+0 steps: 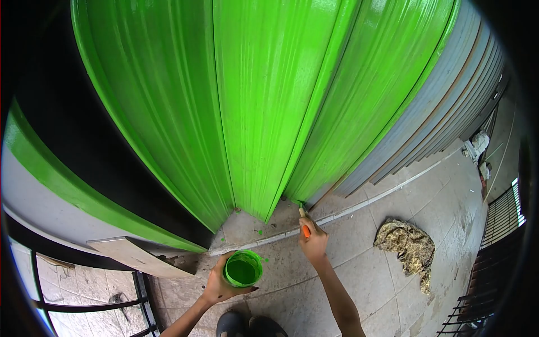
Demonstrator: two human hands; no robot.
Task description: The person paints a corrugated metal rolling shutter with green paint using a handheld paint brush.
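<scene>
My left hand (218, 283) is wrapped round a small round tub (243, 268) of green paint, its rim smeared green. In my right hand (314, 241) is a paintbrush (303, 212) with an orange part on its handle. Its green bristles touch the bottom edge of a tall ribbed metal panel (337, 135), low on its right side. The panel is bright green and shiny, with lengthwise streaks. Beside it on the right are grey unpainted slats (415, 121) with brownish lines.
A crumpled patterned cloth (405, 247) lies on the tiled floor (342, 281). Green drips spot the floor near the panel. A flat board (140, 257) and a black metal frame (92, 307) stand at lower left. Dark boots (247, 326) show at the bottom. Railings are at right.
</scene>
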